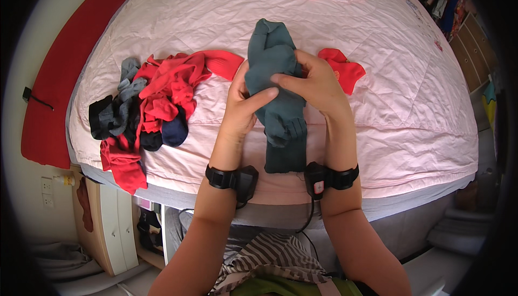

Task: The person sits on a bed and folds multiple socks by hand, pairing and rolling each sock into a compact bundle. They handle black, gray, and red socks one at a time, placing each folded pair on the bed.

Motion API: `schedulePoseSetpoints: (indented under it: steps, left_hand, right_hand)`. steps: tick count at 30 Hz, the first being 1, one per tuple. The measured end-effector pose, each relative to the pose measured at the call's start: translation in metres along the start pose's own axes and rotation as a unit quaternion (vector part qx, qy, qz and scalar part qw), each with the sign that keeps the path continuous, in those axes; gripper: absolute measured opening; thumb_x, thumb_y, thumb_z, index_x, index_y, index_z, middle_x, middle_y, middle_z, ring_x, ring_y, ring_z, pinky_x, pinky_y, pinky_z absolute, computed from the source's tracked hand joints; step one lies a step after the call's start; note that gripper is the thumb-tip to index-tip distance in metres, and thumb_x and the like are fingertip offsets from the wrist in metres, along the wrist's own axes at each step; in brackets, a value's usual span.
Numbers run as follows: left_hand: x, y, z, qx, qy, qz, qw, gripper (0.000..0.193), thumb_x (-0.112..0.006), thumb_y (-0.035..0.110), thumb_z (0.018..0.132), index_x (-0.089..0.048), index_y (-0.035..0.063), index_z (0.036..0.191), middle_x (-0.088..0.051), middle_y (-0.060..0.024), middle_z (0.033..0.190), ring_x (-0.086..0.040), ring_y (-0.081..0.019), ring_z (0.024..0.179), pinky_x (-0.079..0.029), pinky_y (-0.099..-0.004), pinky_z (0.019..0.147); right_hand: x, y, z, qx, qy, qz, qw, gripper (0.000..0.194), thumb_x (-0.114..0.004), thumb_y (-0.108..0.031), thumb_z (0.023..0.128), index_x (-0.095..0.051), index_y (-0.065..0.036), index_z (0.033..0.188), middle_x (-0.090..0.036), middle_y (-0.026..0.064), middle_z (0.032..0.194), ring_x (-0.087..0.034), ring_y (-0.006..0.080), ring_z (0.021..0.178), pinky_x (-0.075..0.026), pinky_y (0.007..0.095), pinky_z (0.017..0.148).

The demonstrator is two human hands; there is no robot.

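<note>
Dark green socks (273,69) are between my two hands, held above the bed, the cloth bunched in the middle. My left hand (243,104) grips them from the left, its thumb lying across the front. From the right, my right hand (317,79) pinches the cloth, thumb in front and fingers partly hidden behind. A ribbed cuff (285,152) hangs down toward me. Beyond my right hand a red sock bundle (344,71) with a yellowish pattern lies on the pink bedspread (404,142).
To the left lies a heap of red socks (172,79) mixed with grey socks (129,81), black socks (101,116) and a navy sock (175,130). A red sock (125,166) reaches the bed's front edge. A white-fronted cabinet (115,227) stands at lower left. Black wrist devices trail cables (311,219).
</note>
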State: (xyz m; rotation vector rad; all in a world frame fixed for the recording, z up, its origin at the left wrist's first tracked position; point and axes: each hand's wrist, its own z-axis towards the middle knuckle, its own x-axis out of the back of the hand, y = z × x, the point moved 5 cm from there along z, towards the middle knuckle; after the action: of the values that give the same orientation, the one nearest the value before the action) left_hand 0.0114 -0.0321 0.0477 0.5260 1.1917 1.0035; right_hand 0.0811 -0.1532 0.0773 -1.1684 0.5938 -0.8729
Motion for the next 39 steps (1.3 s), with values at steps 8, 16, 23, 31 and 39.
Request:
schedulePoseSetpoints:
  steps: [8, 16, 23, 31, 39]
  left_hand:
    - [-0.001, 0.0, -0.002, 0.012, -0.014, 0.066, 0.998, 0.057, -0.064, -0.011, 0.076, -0.046, 0.0005, 0.129, -0.061, -0.0076, 0.112, -0.06, -0.013, 0.1, -0.05, -0.0271, 0.083]
    - [-0.021, -0.024, -0.01, 0.126, -0.255, 0.349, 0.893, 0.059, -0.074, 0.002, 0.069, -0.053, 0.001, 0.124, -0.062, -0.0029, 0.11, -0.054, -0.0085, 0.098, -0.044, -0.0248, 0.084]
    - [0.019, 0.02, 0.009, 0.059, -0.085, 0.488, 0.867, 0.034, -0.067, -0.003, 0.064, -0.064, -0.001, 0.098, -0.064, -0.0046, 0.099, -0.057, -0.0094, 0.088, -0.045, -0.0236, 0.078]
    - [0.07, 0.093, 0.062, -0.265, 0.258, 0.694, 0.618, 0.054, -0.065, -0.001, 0.072, -0.051, 0.0041, 0.124, -0.045, -0.0258, 0.13, -0.044, -0.0385, 0.12, -0.038, -0.042, 0.099]
    - [0.08, -0.022, 0.003, 0.391, 0.131, 0.124, 0.903, 0.087, -0.028, 0.073, 0.087, -0.063, -0.006, 0.098, -0.068, -0.022, 0.084, -0.068, -0.032, 0.082, -0.059, -0.0415, 0.069]
  right_hand:
    - [0.016, -0.01, 0.0, 0.004, 0.022, 0.068, 0.997, 0.019, -0.075, -0.008, 0.074, -0.066, -0.003, 0.09, -0.059, -0.0023, 0.076, -0.051, 0.004, 0.069, -0.037, 0.0184, 0.056]
    - [0.071, -0.033, -0.02, 0.049, 0.27, 0.251, 0.928, 0.02, -0.072, 0.0, 0.077, -0.068, 0.004, 0.096, -0.068, 0.0075, 0.084, -0.065, 0.0135, 0.075, -0.051, 0.0223, 0.067]
    - [0.094, -0.037, -0.031, 0.051, 0.214, 0.261, 0.94, 0.02, -0.059, -0.01, 0.089, -0.061, 0.001, 0.105, -0.06, 0.0026, 0.078, -0.03, 0.0043, 0.043, -0.023, 0.0186, 0.039]
    - [0.008, 0.016, 0.012, 0.077, 0.012, 0.465, 0.882, 0.018, -0.058, -0.002, 0.088, -0.06, -0.001, 0.106, -0.065, 0.0062, 0.094, -0.065, 0.0195, 0.086, -0.053, 0.0338, 0.081]
    - [-0.027, 0.082, 0.019, -0.044, -0.064, 0.185, 0.98, 0.022, -0.062, -0.005, 0.082, -0.062, 0.001, 0.104, -0.065, 0.003, 0.1, -0.06, 0.0097, 0.09, -0.049, 0.0225, 0.077]
